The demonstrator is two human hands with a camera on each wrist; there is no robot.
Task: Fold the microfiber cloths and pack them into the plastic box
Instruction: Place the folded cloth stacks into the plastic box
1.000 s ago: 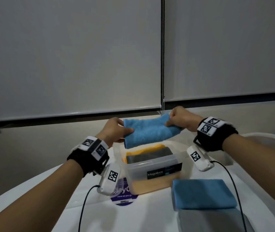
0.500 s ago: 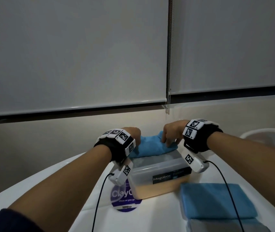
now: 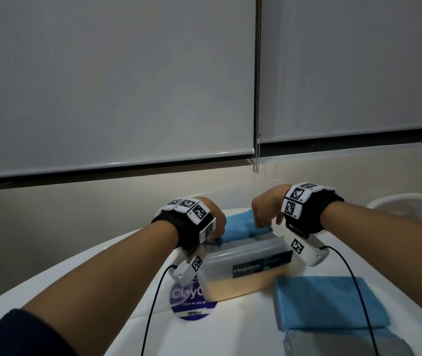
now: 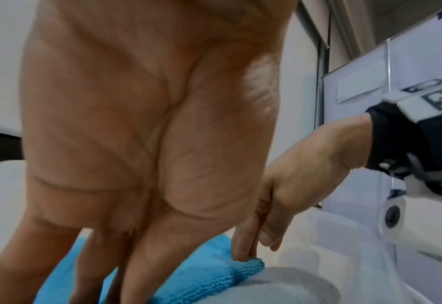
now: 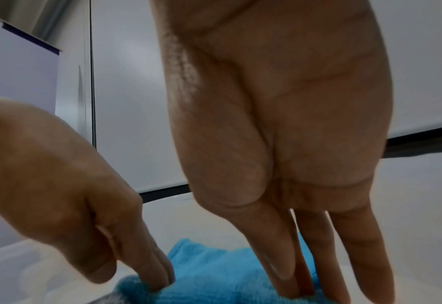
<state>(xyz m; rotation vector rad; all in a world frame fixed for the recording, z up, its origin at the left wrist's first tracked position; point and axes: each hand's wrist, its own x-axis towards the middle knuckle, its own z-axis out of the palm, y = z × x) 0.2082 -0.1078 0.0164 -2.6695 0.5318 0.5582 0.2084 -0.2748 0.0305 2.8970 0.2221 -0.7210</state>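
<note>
A: We log the left hand (image 3: pixel 213 223) and the right hand (image 3: pixel 266 208) over the Megabox plastic box (image 3: pixel 245 268) on the white desk (image 3: pixel 230 335)

B: State of the fingers (image 5: pixel 279 261)? We read them as straight, pointing down, tips pressing the folded blue microfiber cloth (image 3: pixel 240 228). Nothing is gripped or pinched; both wrist views agree

A: Confirmed. Cloth position: in the top of the box, lying on a grey cloth (image 4: pixel 279 288) already inside. Left fingers (image 4: pixel 126 257) press its left end, right fingers its right end

B: Outside the box we note another folded blue cloth (image 3: pixel 328 301) on the desk, just right of the box, with a folded grey cloth (image 3: pixel 343 343) touching its near edge

A: A purple round sticker (image 3: pixel 189 301) lies on the desk, partly under the box's left corner
</note>
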